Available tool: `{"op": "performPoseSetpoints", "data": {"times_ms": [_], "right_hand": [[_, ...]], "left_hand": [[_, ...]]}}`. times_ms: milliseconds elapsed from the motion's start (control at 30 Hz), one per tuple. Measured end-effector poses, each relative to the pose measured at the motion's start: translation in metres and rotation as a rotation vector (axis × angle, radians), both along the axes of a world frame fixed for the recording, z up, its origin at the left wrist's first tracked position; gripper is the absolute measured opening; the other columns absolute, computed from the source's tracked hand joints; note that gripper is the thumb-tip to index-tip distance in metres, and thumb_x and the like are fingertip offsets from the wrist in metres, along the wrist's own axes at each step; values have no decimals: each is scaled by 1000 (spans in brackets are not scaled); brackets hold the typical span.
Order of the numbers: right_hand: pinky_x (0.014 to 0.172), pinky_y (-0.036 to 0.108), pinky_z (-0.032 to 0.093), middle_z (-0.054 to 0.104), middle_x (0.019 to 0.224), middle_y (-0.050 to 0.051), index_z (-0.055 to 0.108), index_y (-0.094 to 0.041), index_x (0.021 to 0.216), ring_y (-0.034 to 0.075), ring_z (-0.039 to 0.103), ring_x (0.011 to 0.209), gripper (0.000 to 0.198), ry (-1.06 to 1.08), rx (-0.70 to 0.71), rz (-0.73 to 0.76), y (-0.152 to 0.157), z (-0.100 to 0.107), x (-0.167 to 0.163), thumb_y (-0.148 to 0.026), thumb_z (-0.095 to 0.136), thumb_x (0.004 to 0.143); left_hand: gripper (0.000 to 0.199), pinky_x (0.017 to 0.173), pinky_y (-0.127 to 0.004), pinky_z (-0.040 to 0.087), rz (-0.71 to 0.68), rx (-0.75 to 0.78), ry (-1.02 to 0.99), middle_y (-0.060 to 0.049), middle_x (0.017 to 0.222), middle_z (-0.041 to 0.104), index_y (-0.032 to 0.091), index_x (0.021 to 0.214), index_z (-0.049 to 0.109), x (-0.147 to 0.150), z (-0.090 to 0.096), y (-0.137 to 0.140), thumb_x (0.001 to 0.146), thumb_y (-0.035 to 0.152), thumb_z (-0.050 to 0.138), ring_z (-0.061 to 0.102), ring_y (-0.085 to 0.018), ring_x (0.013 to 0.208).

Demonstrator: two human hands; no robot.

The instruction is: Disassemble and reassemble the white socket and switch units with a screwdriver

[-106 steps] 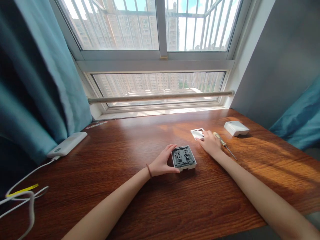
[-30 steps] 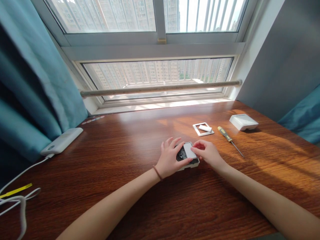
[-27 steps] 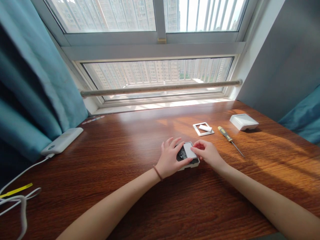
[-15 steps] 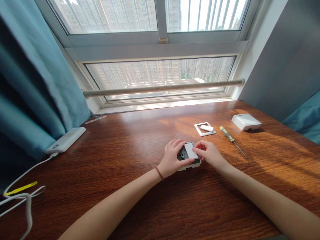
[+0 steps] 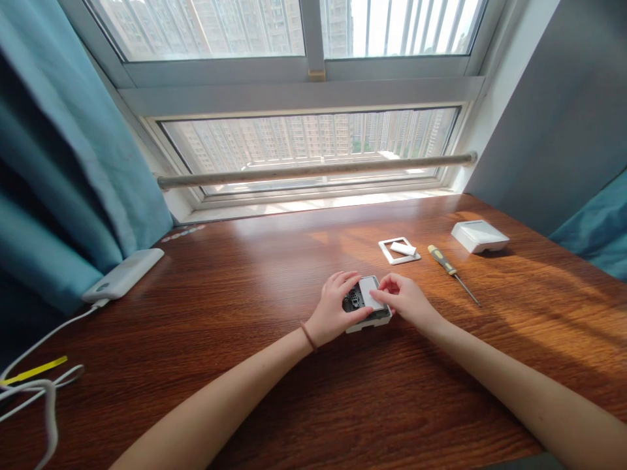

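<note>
On the desk before me is a wall switch (image 5: 353,300), a dark inner face set in a white box. One white rocker plate (image 5: 371,294) covers its right part, while dark workings show on the left. My left hand (image 5: 333,307) is closed round the switch, thumb along the near side and fingers over the far side. My right hand (image 5: 404,300) is at the right edge, its thumb on the rocker plate and its other fingers curled by the side. Those fingertips are partly hidden.
Behind the hands lies a white square frame (image 5: 386,258) with a loose white rocker (image 5: 403,249) on it. To the right are a screwdriver (image 5: 441,260) and a white box (image 5: 480,236). A power bank (image 5: 127,274) with a white cable (image 5: 53,336) and a yellow strip (image 5: 36,370) are leftward.
The view has shifted slightly, so everything sits a little further left and up. My right thumb reaches slightly further onto the rocker plate. My left hand keeps its hold on the wall switch.
</note>
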State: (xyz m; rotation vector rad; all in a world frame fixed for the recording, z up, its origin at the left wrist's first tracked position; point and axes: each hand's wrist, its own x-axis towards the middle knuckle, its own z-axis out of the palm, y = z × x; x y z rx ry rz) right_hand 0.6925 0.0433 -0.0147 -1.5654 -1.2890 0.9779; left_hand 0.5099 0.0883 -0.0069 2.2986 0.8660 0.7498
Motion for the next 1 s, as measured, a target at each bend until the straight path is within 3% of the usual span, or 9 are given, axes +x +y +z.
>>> {"op": "performPoseSetpoints", "data": {"times_ms": [300, 1000], "right_hand": [[38, 19, 34, 47, 54, -7, 44, -19, 70, 8, 43, 44, 35, 269, -87, 11, 0, -3, -3, -41, 71, 62], [36, 18, 29, 40, 47, -10, 37, -20, 62, 6, 37, 39, 38, 276, -35, 3, -2, -2, -5, -36, 72, 64]], "left_hand": [[60, 106, -46, 29, 17, -14, -4, -11, 128, 51, 20, 119, 55, 1, 1, 1, 67, 43, 71, 40, -28, 122], [61, 101, -41, 33, -13, -10, -28, -7, 121, 57, 25, 120, 53, 0, -1, 3, 66, 45, 71, 49, -26, 113]]}}
